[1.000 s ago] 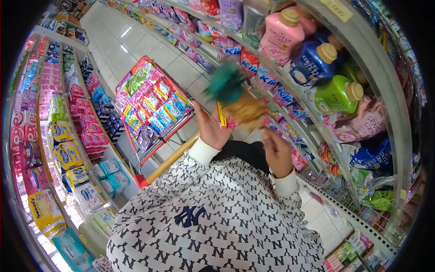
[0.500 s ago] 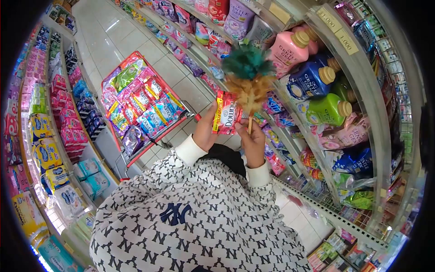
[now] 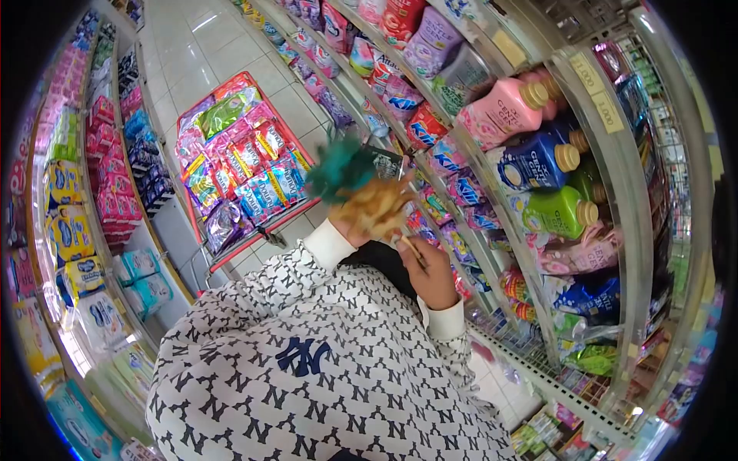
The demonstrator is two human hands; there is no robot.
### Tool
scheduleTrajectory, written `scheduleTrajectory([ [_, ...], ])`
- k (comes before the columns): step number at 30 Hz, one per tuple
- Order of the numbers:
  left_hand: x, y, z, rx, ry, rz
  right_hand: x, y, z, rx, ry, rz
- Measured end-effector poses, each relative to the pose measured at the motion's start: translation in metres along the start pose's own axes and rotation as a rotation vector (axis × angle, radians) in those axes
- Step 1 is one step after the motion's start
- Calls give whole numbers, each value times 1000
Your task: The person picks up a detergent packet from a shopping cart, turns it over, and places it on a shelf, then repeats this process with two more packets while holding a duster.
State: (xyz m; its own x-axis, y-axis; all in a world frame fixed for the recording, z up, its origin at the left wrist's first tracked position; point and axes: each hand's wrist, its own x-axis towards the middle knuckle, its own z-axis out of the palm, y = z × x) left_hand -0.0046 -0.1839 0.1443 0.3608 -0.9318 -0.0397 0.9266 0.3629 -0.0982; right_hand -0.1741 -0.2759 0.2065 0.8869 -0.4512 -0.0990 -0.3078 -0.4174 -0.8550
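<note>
A feather duster with green and tan feathers is in my right hand, whose fingers are wrapped round its thin wooden handle. The feathers are blurred and lie across my left hand, hiding its fingers and most of what it holds. Just beyond the feathers, a dark printed face of a packet shows; it appears to be the back of the red Downy packet held by my left hand. Both hands are close together in front of my chest.
A red-rimmed shopping cart full of softener packets stands ahead to the left. Shelves on the right hold bottles, such as a pink one and a green one, and detergent packets. Diaper packs line the left shelf.
The duster has swung left and down over my left hand and the packet. The packet's red front no longer shows; a dark face is seen instead. The view has shifted slightly.
</note>
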Motion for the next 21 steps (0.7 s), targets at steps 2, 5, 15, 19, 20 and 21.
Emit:
scheduleTrajectory([
  [2, -2, 2, 27, -82, 27, -1, 1, 42, -5, -6, 148, -69],
  [5, -1, 0, 16, -153, 95, -6, 6, 43, -37, -63, 292, 111],
  [15, -5, -4, 9, -77, 79, -25, 6, 46, -36, -7, 320, 127],
  [19, -4, -3, 33, -82, 52, 22, 8, 38, -42, 321, 444, 221],
  [20, -5, 0, 30, -80, 88, 4, 6, 36, -39, 395, 409, 243],
  [21, -7, 5, 26, -79, 121, -14, 3, 35, -38, 467, 375, 263],
])
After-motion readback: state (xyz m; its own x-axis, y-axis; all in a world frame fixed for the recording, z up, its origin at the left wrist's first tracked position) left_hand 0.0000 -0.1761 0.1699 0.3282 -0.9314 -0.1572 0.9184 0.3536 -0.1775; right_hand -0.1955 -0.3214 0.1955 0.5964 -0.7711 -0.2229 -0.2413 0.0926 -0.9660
